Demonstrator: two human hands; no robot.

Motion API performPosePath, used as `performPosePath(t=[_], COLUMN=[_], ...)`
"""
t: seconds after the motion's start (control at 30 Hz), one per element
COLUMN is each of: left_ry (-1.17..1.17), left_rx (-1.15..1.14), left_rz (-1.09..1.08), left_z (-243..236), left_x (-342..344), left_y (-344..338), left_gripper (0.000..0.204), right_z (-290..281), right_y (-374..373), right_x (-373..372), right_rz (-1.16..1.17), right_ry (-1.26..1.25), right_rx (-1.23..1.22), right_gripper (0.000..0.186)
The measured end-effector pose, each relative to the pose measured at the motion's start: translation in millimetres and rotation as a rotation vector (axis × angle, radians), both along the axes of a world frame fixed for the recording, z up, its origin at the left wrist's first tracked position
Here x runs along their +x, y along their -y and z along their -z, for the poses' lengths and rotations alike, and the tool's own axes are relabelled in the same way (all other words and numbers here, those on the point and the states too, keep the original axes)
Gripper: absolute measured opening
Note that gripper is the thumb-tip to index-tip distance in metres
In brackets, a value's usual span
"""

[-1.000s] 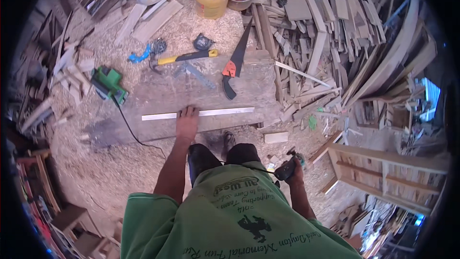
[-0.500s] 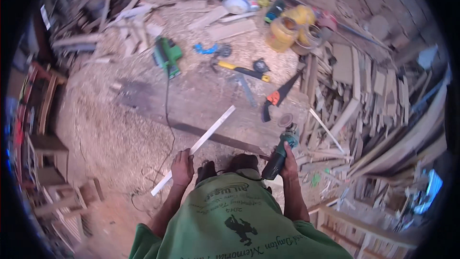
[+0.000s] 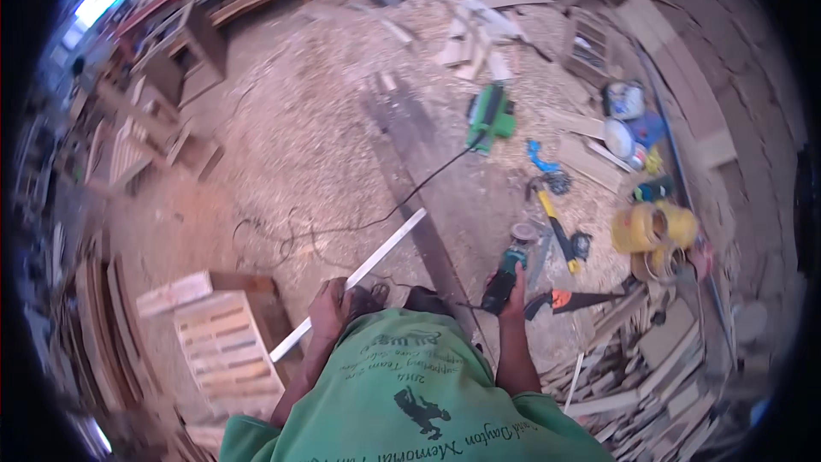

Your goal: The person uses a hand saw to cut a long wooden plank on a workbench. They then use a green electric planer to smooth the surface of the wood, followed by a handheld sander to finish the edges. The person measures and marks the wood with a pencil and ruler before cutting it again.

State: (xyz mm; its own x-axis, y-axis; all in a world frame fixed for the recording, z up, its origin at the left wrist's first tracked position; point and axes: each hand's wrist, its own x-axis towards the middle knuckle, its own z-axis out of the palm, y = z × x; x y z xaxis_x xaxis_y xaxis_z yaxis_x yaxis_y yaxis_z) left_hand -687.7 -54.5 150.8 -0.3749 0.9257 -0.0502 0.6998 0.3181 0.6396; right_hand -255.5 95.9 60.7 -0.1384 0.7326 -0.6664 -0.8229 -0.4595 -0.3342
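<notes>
My left hand is closed around a thin pale wooden strip, which slants up to the right, its far end above the dark plank. In my right hand is a green and black angle grinder, gripped by its body. The grinder's round disc points away from me, and the strip and disc are apart. Just right of the grinder lie a yellow and black hammer and a handsaw with an orange and black handle.
A green power planer rests beyond, its black cord crossing the dark plank. Yellow containers stand at right. Scrap wood is heaped at lower right. A slatted wooden piece stands at left; sawdust covers the floor.
My view and body have turned left, so the tools and planer now appear farther right and the slatted piece has come in. Both hands keep their holds on the strip and grinder.
</notes>
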Motion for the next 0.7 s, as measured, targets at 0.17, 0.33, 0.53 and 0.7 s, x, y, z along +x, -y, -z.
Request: performPosePath(t=[0.17,0.33,0.53,0.7], left_ry=[0.411,0.653,0.707,0.765], left_rx=[-0.088,-0.057,-0.048,-0.097], left_rz=[-0.355,-0.582,-0.884,-0.931], left_z=[18.1,17.7,47.3,36.0], left_x=[42.8,74.9,97.7,108.1], left_y=[52.8,81.4,138.7,131.2], left_gripper=[0.036,0.038,0.04,0.048], right_z=[-11.8,-28.5,-15.0,-41.3], right_y=[-26.0,-8.9,4.5,9.3], right_x=[-5.6,10.2,28.2,41.5], right_rz=[-0.18,-0.256,-0.436,-0.376], right_ry=[0.174,0.287,0.334,0.239], right_rx=[0.063,-0.03,-0.027,-0.108], right_gripper=[0.06,0.058,0.056,0.043])
